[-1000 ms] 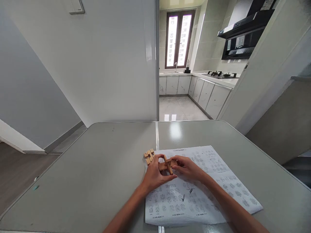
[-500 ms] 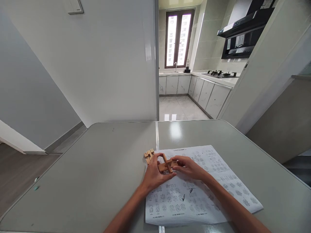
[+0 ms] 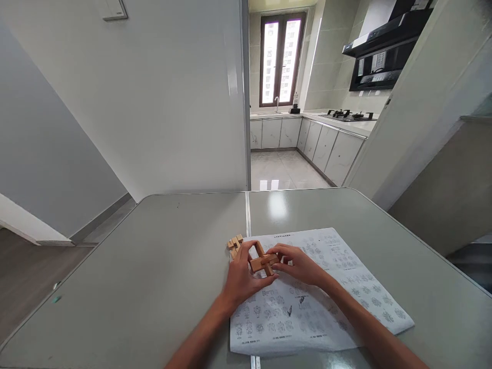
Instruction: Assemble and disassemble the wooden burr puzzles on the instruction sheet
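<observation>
Several brown wooden puzzle pieces are crossed together between my hands, above the upper left part of a printed sheet. My left hand grips one long piece between its thumb and fingers, at the piece's two ends. With thumb and fingers pinched, my right hand holds the right end of the crossing pieces. Just beyond my left fingers lies a small group of lighter notched wooden pieces, partly hidden by that hand. The paper sheet carries rows of small printed diagrams and lies under both hands.
The grey table has a metal seam down its middle. A tiny green bit lies near the left edge. Beyond the table, a doorway opens on a kitchen with a stove and white cabinets.
The crossing pieces at my right fingers have shifted slightly and sit closer against the long piece. Both hands stay in nearly the same place; the camera view has moved a little.
</observation>
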Demonstrator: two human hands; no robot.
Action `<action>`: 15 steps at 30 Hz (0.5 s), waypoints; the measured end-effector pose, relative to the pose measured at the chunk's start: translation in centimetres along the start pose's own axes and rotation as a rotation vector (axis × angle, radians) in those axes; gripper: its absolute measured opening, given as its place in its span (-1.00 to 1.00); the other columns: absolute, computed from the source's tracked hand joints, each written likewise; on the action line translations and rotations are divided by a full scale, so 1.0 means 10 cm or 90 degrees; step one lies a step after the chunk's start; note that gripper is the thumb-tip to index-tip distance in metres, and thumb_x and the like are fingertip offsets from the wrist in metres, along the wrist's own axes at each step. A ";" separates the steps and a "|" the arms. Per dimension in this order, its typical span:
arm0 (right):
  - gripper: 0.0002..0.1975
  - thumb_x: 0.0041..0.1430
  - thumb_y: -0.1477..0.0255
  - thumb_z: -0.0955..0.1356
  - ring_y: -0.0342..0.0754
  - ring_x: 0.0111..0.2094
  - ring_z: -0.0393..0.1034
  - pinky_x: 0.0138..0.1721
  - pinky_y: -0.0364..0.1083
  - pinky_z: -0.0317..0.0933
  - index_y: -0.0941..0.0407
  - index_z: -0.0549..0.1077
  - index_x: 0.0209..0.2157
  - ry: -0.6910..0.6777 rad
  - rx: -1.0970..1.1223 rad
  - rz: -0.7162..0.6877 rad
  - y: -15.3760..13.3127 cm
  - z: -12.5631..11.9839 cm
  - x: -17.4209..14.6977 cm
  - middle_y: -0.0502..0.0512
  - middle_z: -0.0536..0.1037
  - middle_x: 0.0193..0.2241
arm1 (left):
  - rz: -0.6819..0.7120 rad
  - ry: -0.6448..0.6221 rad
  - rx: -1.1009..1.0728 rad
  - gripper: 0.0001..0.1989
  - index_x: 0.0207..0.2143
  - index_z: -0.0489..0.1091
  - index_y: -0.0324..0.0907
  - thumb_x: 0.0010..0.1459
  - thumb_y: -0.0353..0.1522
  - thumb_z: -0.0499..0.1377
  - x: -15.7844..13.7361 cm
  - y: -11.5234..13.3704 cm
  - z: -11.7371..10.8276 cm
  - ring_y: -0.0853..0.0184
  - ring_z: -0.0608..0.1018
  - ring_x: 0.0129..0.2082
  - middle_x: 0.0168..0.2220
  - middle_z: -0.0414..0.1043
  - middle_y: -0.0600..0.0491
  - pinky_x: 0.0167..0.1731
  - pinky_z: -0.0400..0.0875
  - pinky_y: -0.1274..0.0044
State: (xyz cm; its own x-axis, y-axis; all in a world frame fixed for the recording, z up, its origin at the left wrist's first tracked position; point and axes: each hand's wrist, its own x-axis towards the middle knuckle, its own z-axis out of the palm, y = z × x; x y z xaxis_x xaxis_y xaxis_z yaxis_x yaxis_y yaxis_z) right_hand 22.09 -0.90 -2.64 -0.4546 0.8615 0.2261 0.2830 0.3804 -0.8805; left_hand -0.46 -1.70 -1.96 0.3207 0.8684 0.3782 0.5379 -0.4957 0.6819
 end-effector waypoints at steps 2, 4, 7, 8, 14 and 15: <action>-0.76 0.31 0.31 0.39 -0.02 -0.26 0.48 -0.30 -0.07 0.41 0.00 0.54 -0.01 0.002 -0.016 -0.014 -0.01 0.01 -0.01 0.11 0.58 -0.12 | 0.033 0.013 0.020 -0.20 0.17 0.20 -0.02 -0.06 -0.07 0.45 0.00 0.02 -0.01 0.31 0.50 -0.35 0.07 0.41 -0.03 -0.32 0.48 0.42; -0.77 0.32 0.33 0.37 -0.01 -0.24 0.50 -0.28 -0.06 0.43 0.01 0.54 -0.01 0.001 -0.028 -0.025 0.00 0.02 -0.01 0.12 0.59 -0.10 | 0.048 0.021 0.030 -0.20 0.17 0.21 -0.01 -0.07 -0.08 0.45 0.00 0.03 -0.02 0.30 0.52 -0.36 0.07 0.42 -0.04 -0.33 0.49 0.43; -0.74 0.36 0.35 0.34 -0.04 -0.30 0.52 -0.27 -0.04 0.45 -0.02 0.51 0.04 -0.004 -0.038 -0.031 0.03 0.03 -0.03 0.11 0.60 -0.07 | 0.044 0.022 0.045 -0.19 0.18 0.21 0.00 -0.06 -0.07 0.45 0.01 0.03 -0.02 0.28 0.55 -0.33 0.09 0.42 -0.05 -0.37 0.49 0.45; -0.73 0.38 0.35 0.32 -0.06 -0.34 0.52 -0.27 -0.04 0.46 -0.02 0.50 0.06 -0.005 -0.038 -0.033 0.05 0.04 -0.03 0.10 0.60 -0.07 | 0.039 0.021 0.049 -0.19 0.18 0.21 0.00 -0.06 -0.06 0.45 0.01 0.03 -0.02 0.28 0.55 -0.34 0.09 0.42 -0.05 -0.38 0.48 0.45; -0.71 0.39 0.25 0.32 -0.07 -0.38 0.52 -0.31 -0.06 0.49 -0.01 0.52 0.07 0.008 0.007 -0.043 0.04 0.03 -0.02 0.12 0.58 -0.07 | 0.024 0.017 0.034 -0.19 0.19 0.21 0.00 -0.06 -0.06 0.45 0.03 0.03 -0.03 0.29 0.56 -0.34 0.12 0.41 -0.05 -0.41 0.49 0.46; -0.70 0.39 0.24 0.33 -0.07 -0.38 0.51 -0.31 -0.07 0.50 0.00 0.53 0.06 0.010 0.020 -0.042 0.03 0.02 -0.02 0.12 0.58 -0.08 | 0.023 0.018 0.028 -0.19 0.19 0.21 0.00 -0.06 -0.07 0.46 0.03 0.03 -0.04 0.28 0.57 -0.31 0.13 0.41 -0.06 -0.41 0.50 0.46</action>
State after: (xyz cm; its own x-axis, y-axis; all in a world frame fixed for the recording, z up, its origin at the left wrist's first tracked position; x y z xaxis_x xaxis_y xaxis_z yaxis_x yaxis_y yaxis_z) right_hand 22.09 -1.00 -3.04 -0.4584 0.8399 0.2905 0.2259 0.4263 -0.8759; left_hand -0.51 -1.57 -1.44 0.3190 0.8494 0.4204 0.5599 -0.5268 0.6395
